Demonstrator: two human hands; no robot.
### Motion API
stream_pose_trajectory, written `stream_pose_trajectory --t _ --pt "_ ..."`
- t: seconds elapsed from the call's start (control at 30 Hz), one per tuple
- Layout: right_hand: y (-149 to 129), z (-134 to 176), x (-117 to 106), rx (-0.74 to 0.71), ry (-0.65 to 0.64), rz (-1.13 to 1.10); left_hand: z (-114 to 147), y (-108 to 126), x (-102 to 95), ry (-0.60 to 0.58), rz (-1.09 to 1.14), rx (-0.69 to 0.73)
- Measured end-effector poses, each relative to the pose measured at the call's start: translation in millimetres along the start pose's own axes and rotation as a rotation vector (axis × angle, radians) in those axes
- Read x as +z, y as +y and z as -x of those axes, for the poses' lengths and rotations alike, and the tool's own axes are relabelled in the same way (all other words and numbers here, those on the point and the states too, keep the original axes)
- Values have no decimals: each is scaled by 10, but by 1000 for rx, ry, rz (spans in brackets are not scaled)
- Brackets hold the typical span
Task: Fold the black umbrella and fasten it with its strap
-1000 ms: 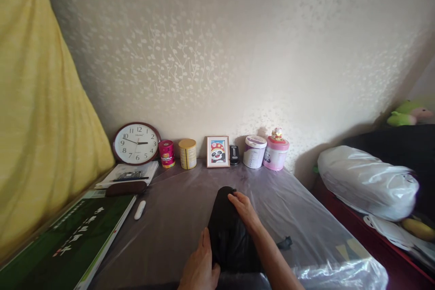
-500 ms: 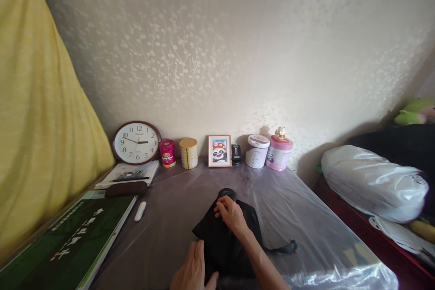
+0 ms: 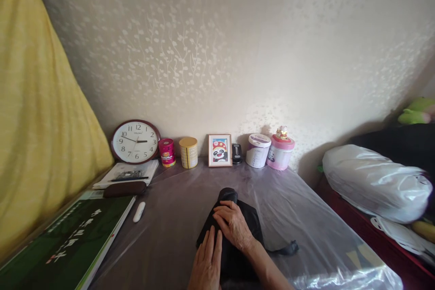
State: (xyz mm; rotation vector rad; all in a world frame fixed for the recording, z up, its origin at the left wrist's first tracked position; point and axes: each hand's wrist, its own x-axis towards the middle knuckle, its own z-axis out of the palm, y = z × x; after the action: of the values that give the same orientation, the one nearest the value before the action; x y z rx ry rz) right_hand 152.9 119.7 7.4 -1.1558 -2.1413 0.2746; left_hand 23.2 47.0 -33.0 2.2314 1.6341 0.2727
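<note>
A black piece of folded fabric lies on the table in front of me, with a rounded band at its far end. A narrow dark strip trails from its right side and ends in a bunched tip. My left hand rests flat on the near left part of the fabric, fingers stretched forward. Across the upper middle lies my right hand, its fingers extended to the left over the cloth. The two hands nearly meet. My hands and forearms cover much of the fabric, so its exact kind cannot be made out.
Along the wall stand a clock, a pink can, a yellow-lidded can, a panda picture and two tubs. At left lie a green book, a dark case and a small white object.
My left hand has moved forward and right onto the fabric, flattening its left corner inward. My right hand has gone from curled fingers to lying flatter on the cloth.
</note>
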Motion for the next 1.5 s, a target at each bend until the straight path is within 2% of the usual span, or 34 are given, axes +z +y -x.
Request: stream_pose_trajectory --t 0.23,0.37,0.47,0.53,0.57,0.67,0.73,0.83,0.93,1.0,1.1,1.27,1.37,1.5 --pt "535 -320 119 95 15 70 10 23 -91 -67 53 -28" --pt "698 -486 93 172 20 129 23 18 -123 -94 40 -73" --pt "633 -452 8 257 110 186 25 23 -112 -84 34 -81" --pt "488 -332 -32 219 168 169 24 33 -99 -78 24 -95" --pt "400 -253 -36 147 174 133 23 40 -94 -76 21 -102" --pt "181 -48 25 -54 30 21 21 66 -96 -75 11 -97" --pt "157 -11 87 -63 4 38 21 87 -114 -82 5 -113" --pt "332 -102 109 68 102 124 33 108 -151 -98 32 -143" --pt "624 -148 -3 260 238 184 65 89 -175 -81 95 -85" --pt "796 -52 -128 425 312 217 88 56 -168 -59 123 -47" --pt "951 239 -312 545 326 249 108 4 -125 -25 154 6" --pt "920 580 -423 723 217 74 113 -9 -79 11 223 7" --pt "798 582 -414 733 226 9 126 35 -128 -7 221 -15" --pt "651 520 -404 717 267 62 144 76 -188 -23 209 -17"
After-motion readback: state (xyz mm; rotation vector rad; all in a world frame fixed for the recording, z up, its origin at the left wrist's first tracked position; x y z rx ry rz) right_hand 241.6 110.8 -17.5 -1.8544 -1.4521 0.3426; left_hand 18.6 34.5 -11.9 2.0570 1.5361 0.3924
